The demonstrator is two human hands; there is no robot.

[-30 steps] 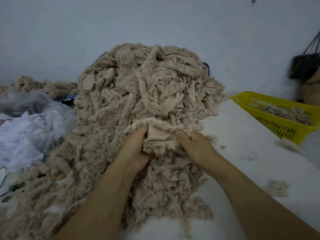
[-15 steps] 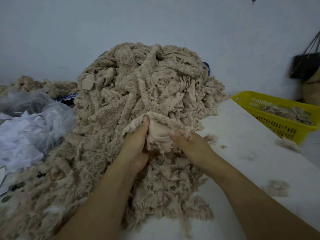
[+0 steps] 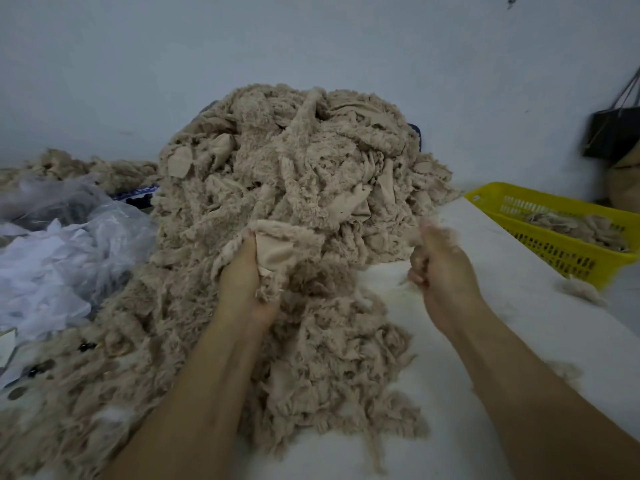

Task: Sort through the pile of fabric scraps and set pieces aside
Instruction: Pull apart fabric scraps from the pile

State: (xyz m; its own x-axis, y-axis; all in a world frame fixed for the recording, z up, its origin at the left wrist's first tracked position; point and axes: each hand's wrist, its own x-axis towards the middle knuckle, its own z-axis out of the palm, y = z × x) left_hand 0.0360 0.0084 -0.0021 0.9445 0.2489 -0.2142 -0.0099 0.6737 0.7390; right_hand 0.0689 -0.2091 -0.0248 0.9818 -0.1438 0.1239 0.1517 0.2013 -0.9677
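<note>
1. Left hand (image 3: pixel 247 277) grips a beige fabric scrap (image 3: pixel 277 245), fingers curled round its smooth backing, against the pile's near face.
2. My right hand (image 3: pixel 441 271), blurred, is closed round a small fluffy tuft (image 3: pixel 419 237), just beside the pile's edge at 3 o'clock of the left.
3. At 12 o'clock from both hands rises the pile of fabric scraps (image 3: pixel 294 161), spreading over the white surface (image 3: pixel 519 341) toward 7 o'clock.
4. A yellow basket (image 3: pixel 561 254) holding more scraps sits at 2 o'clock; clear plastic bags (image 3: pixel 86 230) lie at 9 o'clock.

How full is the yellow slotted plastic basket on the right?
Partly filled: beige fuzzy fabric scraps lie low inside the yellow slotted plastic basket, below its rim, and much of the inner wall shows.
</note>
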